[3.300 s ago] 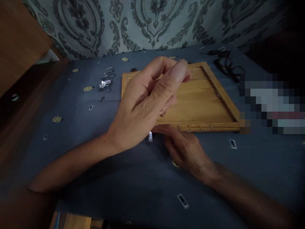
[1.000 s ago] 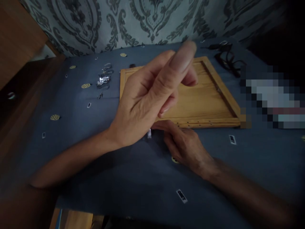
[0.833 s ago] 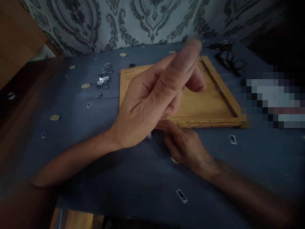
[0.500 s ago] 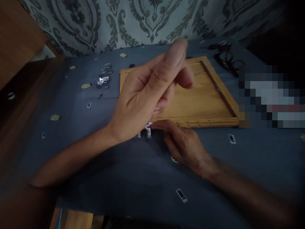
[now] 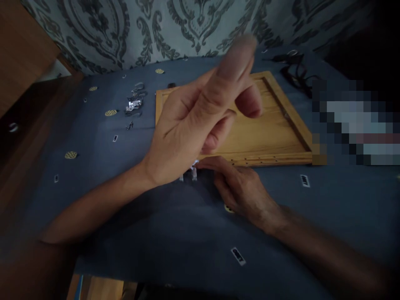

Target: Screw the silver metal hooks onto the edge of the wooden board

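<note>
My left hand (image 5: 200, 112) is raised over the near left part of a shallow wooden tray (image 5: 265, 129). Its fingers are curled and the thumb lies along them; whatever they may hold is hidden from this side. Below it, a shiny metal hinge (image 5: 194, 173) sits against the tray's front edge, partly covered by my left hand. The fingertips of my right hand (image 5: 246, 191) press on this hinge from the right, with the other fingers bent under. Small dark holes dot the tray's front edge to the right of them.
Several metal hinges (image 5: 134, 104) lie on the blue patterned cloth (image 5: 175, 233) to the left, with small screws (image 5: 130, 125) just in front. Dark-framed glasses (image 5: 298, 77) rest behind the tray's right side. A blurred-out object (image 5: 353, 121) is at the right.
My left hand has risen slightly and shifted right, its fingers turning a little. My right hand and the hinge stay in place against the tray.
</note>
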Action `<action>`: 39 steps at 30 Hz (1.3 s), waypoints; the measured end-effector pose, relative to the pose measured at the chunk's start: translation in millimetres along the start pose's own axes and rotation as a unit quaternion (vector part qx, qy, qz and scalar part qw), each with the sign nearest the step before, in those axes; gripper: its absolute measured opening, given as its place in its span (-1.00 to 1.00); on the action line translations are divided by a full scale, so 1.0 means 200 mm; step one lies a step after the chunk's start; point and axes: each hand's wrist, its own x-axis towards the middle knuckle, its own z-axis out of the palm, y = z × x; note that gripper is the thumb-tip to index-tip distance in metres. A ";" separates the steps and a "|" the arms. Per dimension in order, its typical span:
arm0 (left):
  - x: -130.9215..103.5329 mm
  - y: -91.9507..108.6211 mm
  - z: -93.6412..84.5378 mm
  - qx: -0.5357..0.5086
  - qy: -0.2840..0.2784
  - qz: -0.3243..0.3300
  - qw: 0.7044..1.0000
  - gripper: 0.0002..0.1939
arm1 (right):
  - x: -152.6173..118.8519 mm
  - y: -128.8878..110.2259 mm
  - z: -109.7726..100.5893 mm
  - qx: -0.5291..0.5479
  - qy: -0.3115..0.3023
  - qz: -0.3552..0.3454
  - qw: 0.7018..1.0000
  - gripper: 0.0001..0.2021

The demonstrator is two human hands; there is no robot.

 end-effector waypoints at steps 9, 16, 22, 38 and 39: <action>-0.02 0.00 -0.01 0.100 -0.047 -0.028 0.993 -0.34 | 0.01 0.01 0.02 -0.031 0.028 -0.028 0.999 -0.67; -0.02 0.01 -0.01 0.098 -0.089 -0.039 0.990 -0.41 | 0.01 0.02 0.02 -0.029 0.043 -0.036 0.998 -0.78; -0.01 0.02 -0.04 0.027 -0.099 -0.033 0.994 -0.43 | 0.01 0.01 0.01 -0.027 0.029 -0.031 0.999 -0.71; 0.03 0.07 -0.06 0.019 0.020 0.039 0.999 -0.42 | 0.00 0.01 0.01 0.002 -0.004 0.005 1.000 -0.59; 0.03 0.06 -0.05 0.027 0.026 0.039 0.999 -0.40 | 0.00 0.01 0.01 0.002 -0.006 0.006 1.000 -0.60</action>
